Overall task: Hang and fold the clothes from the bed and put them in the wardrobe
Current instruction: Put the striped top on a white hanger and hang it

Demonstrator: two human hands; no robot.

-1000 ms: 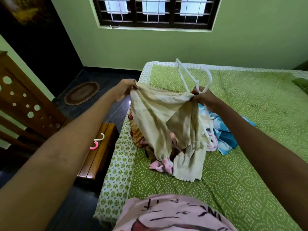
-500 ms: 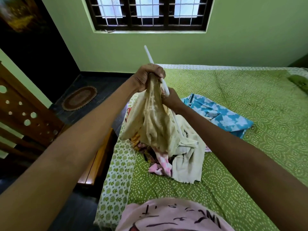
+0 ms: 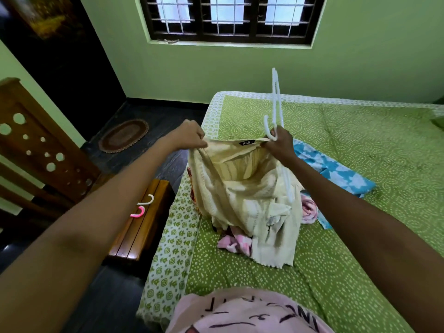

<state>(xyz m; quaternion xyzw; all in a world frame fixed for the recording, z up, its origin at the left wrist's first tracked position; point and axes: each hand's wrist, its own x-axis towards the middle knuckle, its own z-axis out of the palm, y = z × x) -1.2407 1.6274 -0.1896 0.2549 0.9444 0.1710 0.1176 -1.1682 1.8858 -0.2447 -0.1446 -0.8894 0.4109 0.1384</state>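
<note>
A cream garment [image 3: 242,188] with a black neck label hangs above the green bed [image 3: 360,164], its neckline stretched open between my hands. My left hand [image 3: 189,135] pinches the left side of the neckline. My right hand [image 3: 280,143] grips the right side together with a white plastic hanger [image 3: 276,102], which sticks up above the hand and runs down behind the cloth. Under the garment lies a heap of clothes, with a pink piece [image 3: 234,243] and a blue floral cloth [image 3: 334,171] showing.
A wooden bench [image 3: 144,227] beside the bed carries a white hanger hook [image 3: 147,200] and a pink one [image 3: 138,211]. A carved wooden headboard [image 3: 36,145] stands at the left, an oval mat [image 3: 123,135] lies on the dark floor, and a barred window [image 3: 230,18] is in the far wall.
My hands, bunched together half a second ago, have drawn apart and spread the garment's neckline open. The hanger moved right with my right hand.
</note>
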